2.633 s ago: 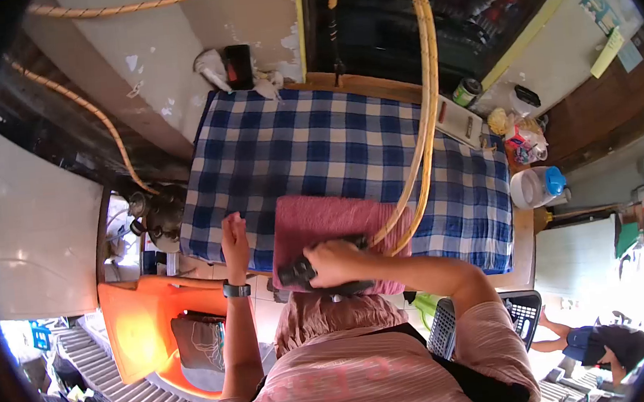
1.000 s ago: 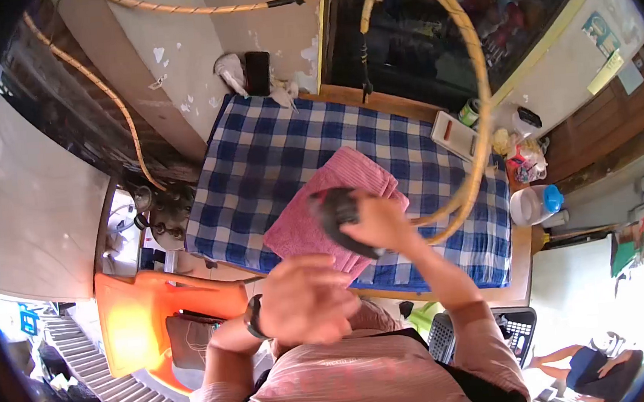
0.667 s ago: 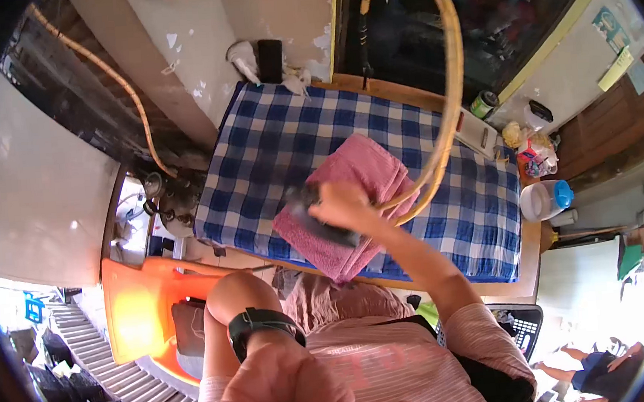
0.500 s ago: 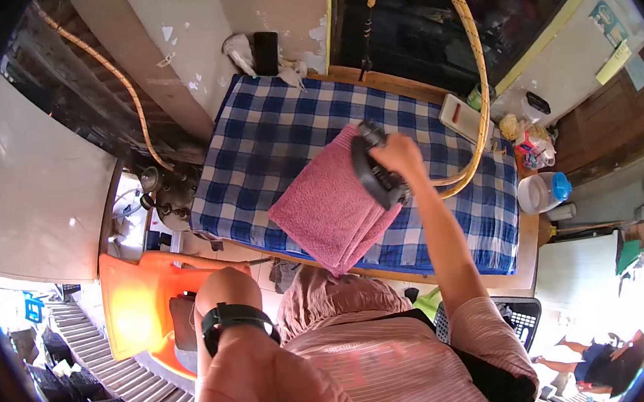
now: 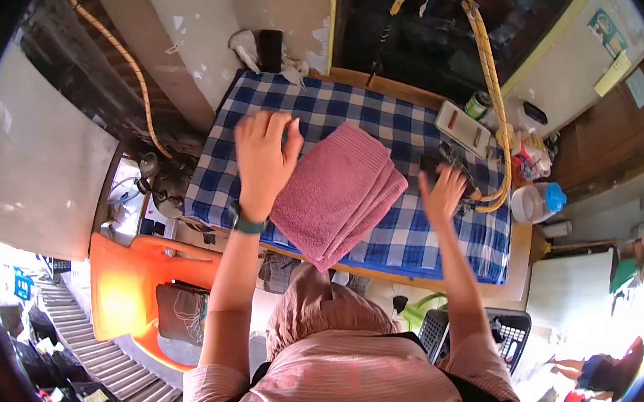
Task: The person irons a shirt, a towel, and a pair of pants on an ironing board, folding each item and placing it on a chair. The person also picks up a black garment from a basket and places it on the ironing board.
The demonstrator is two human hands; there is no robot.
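A folded pink towel [image 5: 336,192] lies over the blue-and-white checked cloth [image 5: 385,237], one corner hanging past the front edge toward me. My left hand [image 5: 264,156] hovers by the towel's upper left side, empty, its fingers slightly bent and the thumb apart. To the right of the towel, the dark steam iron [image 5: 434,163] rests on the checked cloth with its cord behind it. Just in front of the iron is my right hand [image 5: 445,193], fingers spread and gripping nothing.
A yellow wrapped hose [image 5: 487,74] hangs down at the right of the table. Behind it are a white tray [image 5: 464,128] and a blue-lidded tub [image 5: 540,201]. An orange chair [image 5: 121,292] stands at the left, and a black crate [image 5: 510,330] at the lower right. A person [image 5: 611,371] is far right.
My right hand has moved the iron off the towel to the right and let go of it. My left hand has come up from near my body to the towel's left side.
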